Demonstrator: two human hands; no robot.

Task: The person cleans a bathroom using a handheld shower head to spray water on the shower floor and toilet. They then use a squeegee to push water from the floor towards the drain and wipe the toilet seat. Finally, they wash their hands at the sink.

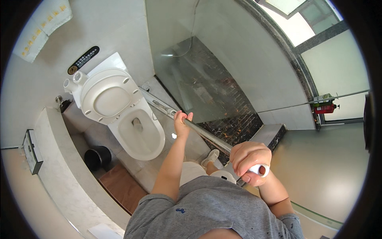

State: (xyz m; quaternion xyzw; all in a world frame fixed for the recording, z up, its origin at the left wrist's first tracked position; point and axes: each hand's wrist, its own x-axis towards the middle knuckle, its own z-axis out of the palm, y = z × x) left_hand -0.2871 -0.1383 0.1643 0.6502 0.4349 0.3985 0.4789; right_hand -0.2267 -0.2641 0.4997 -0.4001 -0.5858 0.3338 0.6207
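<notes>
A long metal mop-like pole (pixel 210 136) runs slantwise across the middle of the view. My left hand (pixel 181 123) is closed around its middle part, thumb up. Near my chest, my right hand (pixel 251 159) grips the upper end, where a white hollow end cap (pixel 259 171) pokes out of the fist. Beyond my left hand the pole carries a rod fitting (pixel 162 106). Its far end goes down beside the toilet bowl (pixel 135 128), which hides what is attached there. The toilet lid and seat (pixel 112 97) are raised.
A black bin (pixel 98 157) and a brown mat (pixel 125 186) lie left of the toilet, along a pale ledge (pixel 64 161). A glass partition (pixel 176 71) borders the dark marble shower floor (pixel 220 86). Bottles (pixel 324 107) stand by the window. A floor drain (pixel 145 87) sits behind the toilet.
</notes>
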